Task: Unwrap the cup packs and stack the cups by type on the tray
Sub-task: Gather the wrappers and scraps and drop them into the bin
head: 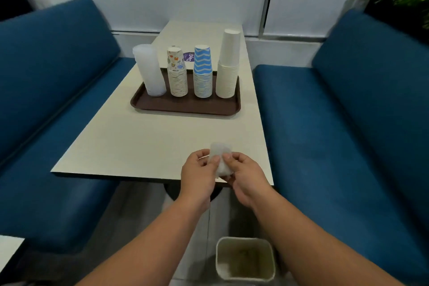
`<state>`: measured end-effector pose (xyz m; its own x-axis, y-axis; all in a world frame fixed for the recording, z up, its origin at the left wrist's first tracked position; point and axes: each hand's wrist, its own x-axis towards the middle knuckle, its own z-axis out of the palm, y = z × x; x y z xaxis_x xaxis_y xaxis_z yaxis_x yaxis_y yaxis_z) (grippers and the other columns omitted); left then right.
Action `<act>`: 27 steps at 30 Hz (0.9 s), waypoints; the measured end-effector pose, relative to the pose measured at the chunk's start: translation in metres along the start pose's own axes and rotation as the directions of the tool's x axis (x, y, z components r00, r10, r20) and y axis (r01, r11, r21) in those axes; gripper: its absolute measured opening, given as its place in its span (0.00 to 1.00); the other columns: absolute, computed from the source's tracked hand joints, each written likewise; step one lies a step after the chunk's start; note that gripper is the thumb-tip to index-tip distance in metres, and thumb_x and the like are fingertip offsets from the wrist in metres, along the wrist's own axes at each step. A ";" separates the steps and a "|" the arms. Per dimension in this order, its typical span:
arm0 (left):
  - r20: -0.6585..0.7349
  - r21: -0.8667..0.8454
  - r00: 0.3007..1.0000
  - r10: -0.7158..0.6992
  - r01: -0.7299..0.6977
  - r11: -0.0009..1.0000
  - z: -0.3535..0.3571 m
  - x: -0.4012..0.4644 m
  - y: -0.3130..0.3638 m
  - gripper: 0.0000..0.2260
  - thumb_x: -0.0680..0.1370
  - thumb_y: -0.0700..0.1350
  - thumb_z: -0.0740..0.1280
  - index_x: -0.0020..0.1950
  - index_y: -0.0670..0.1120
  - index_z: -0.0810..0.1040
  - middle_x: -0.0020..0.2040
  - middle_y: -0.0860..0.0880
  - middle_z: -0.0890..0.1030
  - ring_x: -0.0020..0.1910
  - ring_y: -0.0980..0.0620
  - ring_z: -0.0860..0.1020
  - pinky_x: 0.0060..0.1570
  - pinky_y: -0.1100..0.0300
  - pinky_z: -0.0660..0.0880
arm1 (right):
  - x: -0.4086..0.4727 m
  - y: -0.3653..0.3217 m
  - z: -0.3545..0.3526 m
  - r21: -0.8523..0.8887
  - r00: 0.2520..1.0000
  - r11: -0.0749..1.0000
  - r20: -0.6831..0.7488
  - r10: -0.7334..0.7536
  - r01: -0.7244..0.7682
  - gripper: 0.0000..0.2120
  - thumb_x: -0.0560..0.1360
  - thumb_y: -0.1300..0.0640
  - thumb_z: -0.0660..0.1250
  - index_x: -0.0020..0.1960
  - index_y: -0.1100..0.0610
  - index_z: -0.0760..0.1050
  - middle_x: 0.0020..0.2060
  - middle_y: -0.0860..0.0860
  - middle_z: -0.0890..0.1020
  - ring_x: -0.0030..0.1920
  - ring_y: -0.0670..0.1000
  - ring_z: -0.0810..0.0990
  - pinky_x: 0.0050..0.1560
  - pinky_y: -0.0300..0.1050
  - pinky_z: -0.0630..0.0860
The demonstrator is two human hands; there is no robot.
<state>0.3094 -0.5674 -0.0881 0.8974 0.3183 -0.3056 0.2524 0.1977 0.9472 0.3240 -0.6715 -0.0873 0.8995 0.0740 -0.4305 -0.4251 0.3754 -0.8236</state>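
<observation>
Four stacks already stand in a row on the brown tray (185,107): clear cups (149,69), patterned cups (177,74), blue zigzag cups (203,72) and plain white cups (228,65). From my head view, my left hand (198,169) and right hand (243,173) both pinch a crumpled clear wrapper (221,157) over the near edge of the table (139,141). I judge only disposal remains: I should ball it tight, then drop it straight into the bin (245,259) below, keeping my elbows away from the stacks.
</observation>
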 end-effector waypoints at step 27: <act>-0.091 0.618 0.910 -0.404 0.370 0.694 0.019 0.054 -0.417 0.10 0.74 0.35 0.69 0.42 0.51 0.82 0.47 0.49 0.83 0.36 0.54 0.79 0.34 0.66 0.76 | 0.093 0.277 -0.314 -0.707 0.952 0.642 -0.272 0.140 -0.296 0.13 0.83 0.50 0.60 0.65 0.50 0.74 0.56 0.51 0.79 0.55 0.52 0.76 0.57 0.47 0.73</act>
<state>0.2597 -0.6500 -0.4978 0.6818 0.2943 -0.6697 0.7307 -0.3175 0.6044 0.2582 -0.8510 -0.4719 0.7694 -0.1279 -0.6258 -0.6107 -0.4344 -0.6620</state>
